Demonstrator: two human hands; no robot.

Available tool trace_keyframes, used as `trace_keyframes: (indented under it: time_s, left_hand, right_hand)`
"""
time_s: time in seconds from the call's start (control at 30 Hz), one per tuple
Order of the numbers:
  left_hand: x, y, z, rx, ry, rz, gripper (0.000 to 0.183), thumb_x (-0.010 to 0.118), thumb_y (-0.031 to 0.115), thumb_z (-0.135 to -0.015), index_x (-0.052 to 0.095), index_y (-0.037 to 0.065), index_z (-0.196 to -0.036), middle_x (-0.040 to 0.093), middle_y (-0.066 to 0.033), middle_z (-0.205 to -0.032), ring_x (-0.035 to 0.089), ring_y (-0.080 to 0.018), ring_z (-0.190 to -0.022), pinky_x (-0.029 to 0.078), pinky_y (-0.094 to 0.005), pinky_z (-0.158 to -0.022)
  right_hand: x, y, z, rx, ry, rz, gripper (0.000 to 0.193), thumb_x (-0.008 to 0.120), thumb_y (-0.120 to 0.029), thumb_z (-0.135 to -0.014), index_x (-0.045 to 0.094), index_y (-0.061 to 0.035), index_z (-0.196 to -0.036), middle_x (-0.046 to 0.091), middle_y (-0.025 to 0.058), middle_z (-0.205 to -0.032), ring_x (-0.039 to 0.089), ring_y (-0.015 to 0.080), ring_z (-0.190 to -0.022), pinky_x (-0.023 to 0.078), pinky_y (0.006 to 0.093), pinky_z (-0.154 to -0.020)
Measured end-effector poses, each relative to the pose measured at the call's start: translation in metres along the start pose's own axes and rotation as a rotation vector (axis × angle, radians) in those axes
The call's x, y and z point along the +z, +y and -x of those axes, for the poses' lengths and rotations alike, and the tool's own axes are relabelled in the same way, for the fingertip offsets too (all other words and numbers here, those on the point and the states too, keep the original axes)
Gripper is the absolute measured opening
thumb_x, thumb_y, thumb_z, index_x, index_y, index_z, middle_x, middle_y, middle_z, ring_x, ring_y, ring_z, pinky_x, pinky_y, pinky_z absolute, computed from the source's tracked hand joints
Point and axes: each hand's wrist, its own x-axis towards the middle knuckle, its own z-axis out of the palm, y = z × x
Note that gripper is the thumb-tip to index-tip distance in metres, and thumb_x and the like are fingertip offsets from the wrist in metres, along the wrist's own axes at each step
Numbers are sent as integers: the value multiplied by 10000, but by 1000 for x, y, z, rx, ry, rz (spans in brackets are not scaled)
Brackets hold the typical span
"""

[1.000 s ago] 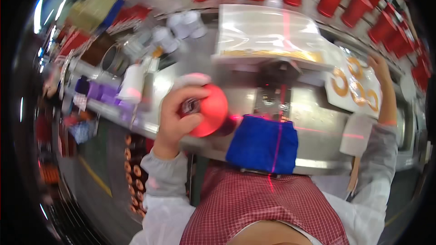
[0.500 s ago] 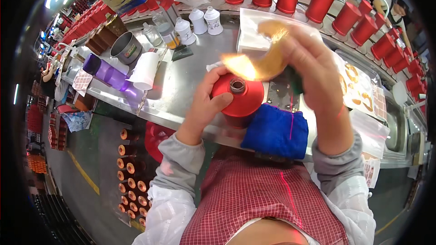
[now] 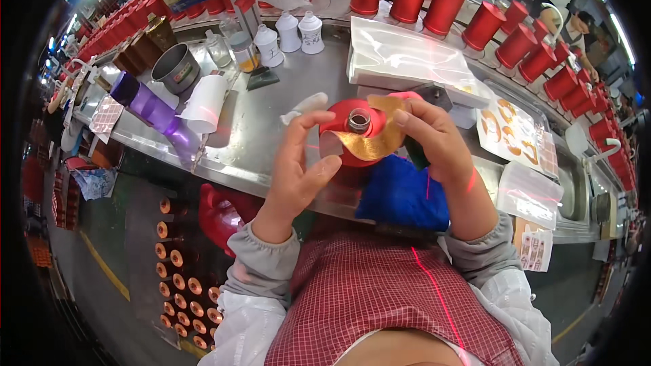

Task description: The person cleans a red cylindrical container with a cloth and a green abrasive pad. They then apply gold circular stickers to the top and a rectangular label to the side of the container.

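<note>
Gold strip: curved piece [image 3: 371,146], at the front of the red bottle [image 3: 337,120], bowed below its open neck; whether it touches the bottle along its length cannot be told.
Right hand: thumb and forefinger pinched on the upper right end of the strip [image 3: 441,139]; a dark green item [image 3: 416,152] shows beneath the palm, its nature unclear.
Left hand: thumb and fingers spread apart at the strip's pale left end [image 3: 297,163]; no grip seen there.
Strip handling: judged thin, light and pliant, liable to crease or curl; best taken by the end edges, fingertips clear of the shiny face.
Bottle handling: judged smooth and rigid, possibly slippery; best held round the body below the shoulder; weight cannot be told.
Strip sheet: further gold pieces on a white sheet [image 3: 486,146], right side of the worktop [image 3: 302,80].
Blue cloth: folded pad [image 3: 400,196] at the worktop's near edge, just beside the bottle.
Change noted: half a second ago the strip was raised beside the neck, glinting, with the left hand round the bottle's side; now the strip sits lower, across the front, and the left hand has opened.
</note>
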Motion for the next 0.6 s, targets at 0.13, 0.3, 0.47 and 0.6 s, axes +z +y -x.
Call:
trace_keyframes:
  time_s: [0.13,0.3,0.47,0.6]
  left_hand:
    - [-10,13,-3,15,-37,-355,214,557,3,-809,556,26,-1021,495,-124,-1232,506,-224,-1036,402,-350,-938]
    - [-13,27,-24,394,-71,-725,224,619,-31,-707,613,63,-911,587,-131,-1101,528,-314,-944,439,-402,-828]
    - [-22,13,-37,612,-57,-1035,264,659,-9,-690,618,75,-936,570,-154,-1164,530,-313,-977,433,-398,-849]
    - [-19,-12,-18,169,201,-320,259,600,39,-845,544,20,-1097,533,-119,-1223,494,-224,-1118,400,-346,-946]
  right_hand:
    - [7,-7,1,95,14,-116,357,568,-321,-951,611,-14,-1128,553,-25,-892,462,43,-723,399,200,-623]
    - [5,14,4,-162,-67,-71,306,616,-277,-923,579,-26,-1094,503,40,-1155,482,113,-992,403,261,-859]
    - [9,19,5,-166,-40,70,260,702,-187,-858,552,-51,-1022,441,72,-1256,384,165,-1230,281,305,-1049]
    - [9,21,3,-202,-55,83,250,688,-165,-870,545,-46,-1038,461,53,-1233,413,150,-1187,312,292,-1024]
